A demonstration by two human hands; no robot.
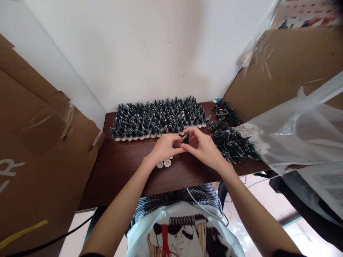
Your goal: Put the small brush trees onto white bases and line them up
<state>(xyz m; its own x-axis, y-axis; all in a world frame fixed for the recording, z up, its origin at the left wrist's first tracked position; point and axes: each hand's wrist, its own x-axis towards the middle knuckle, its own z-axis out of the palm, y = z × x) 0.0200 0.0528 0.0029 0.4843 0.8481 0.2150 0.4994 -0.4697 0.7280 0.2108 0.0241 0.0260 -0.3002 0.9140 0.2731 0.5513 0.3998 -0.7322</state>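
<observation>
— Where's the miniature tree (185, 138)?
— Mid-table, pinched between the left hand (163, 148) and right hand (205, 149), both closed on it, just nearer than the standing tree rows (158, 117); white round bases (164, 164) lie by the left wrist.

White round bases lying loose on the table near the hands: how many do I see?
2: one base and a second base beside it, both just below the left hand. More may be hidden under it.

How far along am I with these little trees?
Done: rows of trees on white bases stand far back on the table. In hand: left hand and right hand pinch one small tree. Left: a loose pile of trees lies at right, with two white discs by the left hand.
</observation>
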